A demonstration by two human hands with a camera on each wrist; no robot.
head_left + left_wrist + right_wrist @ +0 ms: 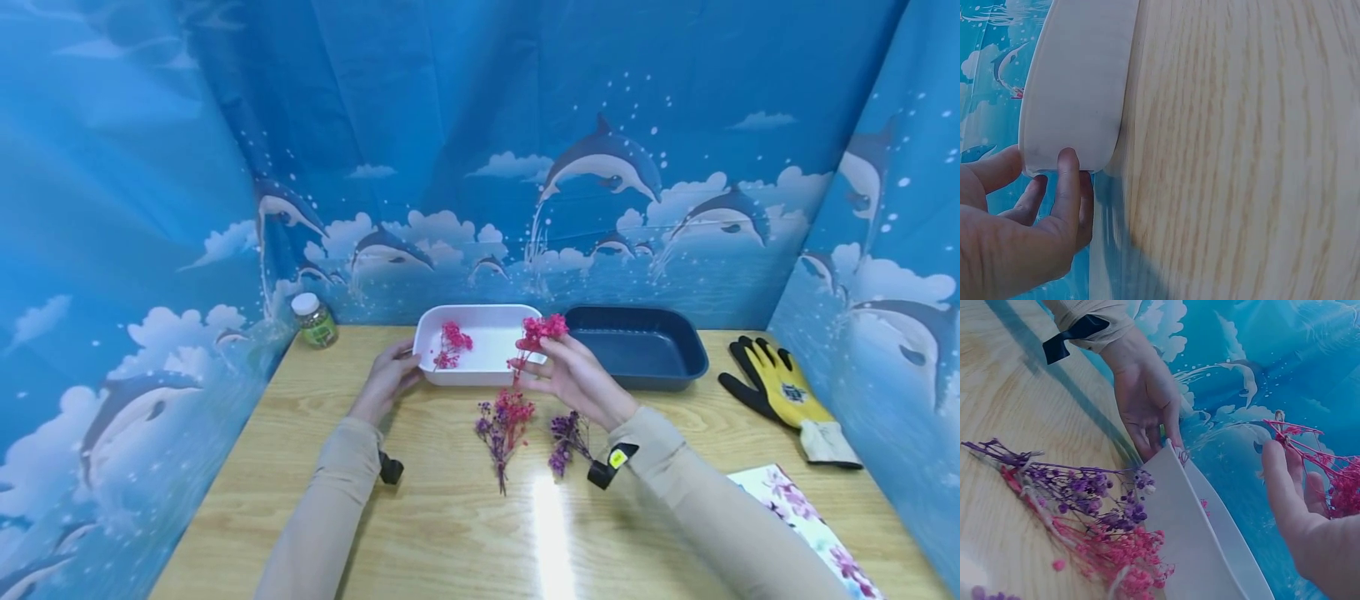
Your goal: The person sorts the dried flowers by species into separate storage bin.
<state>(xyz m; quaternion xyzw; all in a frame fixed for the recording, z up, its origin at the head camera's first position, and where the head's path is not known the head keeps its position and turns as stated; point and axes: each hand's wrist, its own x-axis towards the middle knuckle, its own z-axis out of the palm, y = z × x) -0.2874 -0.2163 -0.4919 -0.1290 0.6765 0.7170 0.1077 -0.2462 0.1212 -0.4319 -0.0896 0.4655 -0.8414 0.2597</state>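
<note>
Pink flowers (pixel 551 327) filled the right hand's (pixel 577 379) grasp. The left hand (pixel 387 375) gripped the white tray (pixel 468 378) at left, likely steadying it.

2 arms (pixel 330 492) extended forward | left grip (pixel 386 381) pinching | right grip (pixel 579 377) raised, also pinching

Blue dolphin-print curtains (pixel 465 125), wood-grain tabletop (pixel 420 533)
</note>
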